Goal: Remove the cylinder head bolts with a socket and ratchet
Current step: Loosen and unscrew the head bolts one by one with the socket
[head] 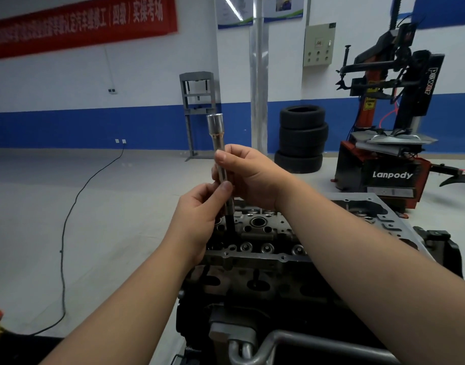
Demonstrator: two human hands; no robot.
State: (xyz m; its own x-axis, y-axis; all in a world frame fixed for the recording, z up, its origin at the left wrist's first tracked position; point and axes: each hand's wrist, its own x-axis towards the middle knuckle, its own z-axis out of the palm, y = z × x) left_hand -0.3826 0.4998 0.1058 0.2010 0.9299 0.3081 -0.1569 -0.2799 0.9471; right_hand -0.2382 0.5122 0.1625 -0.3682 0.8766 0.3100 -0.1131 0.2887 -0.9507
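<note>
Your left hand [200,214] pinches the lower, dark end of the upright extension bar [221,164] just above the cylinder head [263,233], while your right hand [248,175], nearer its socket-shaped top, grips mid-shaft; the long axis runs vertically, pointing down toward the bolt holes below.

Glossy chrome metal socket extension [217,143]; dull, rough grey cast-metal cylinder head [260,243].
</note>
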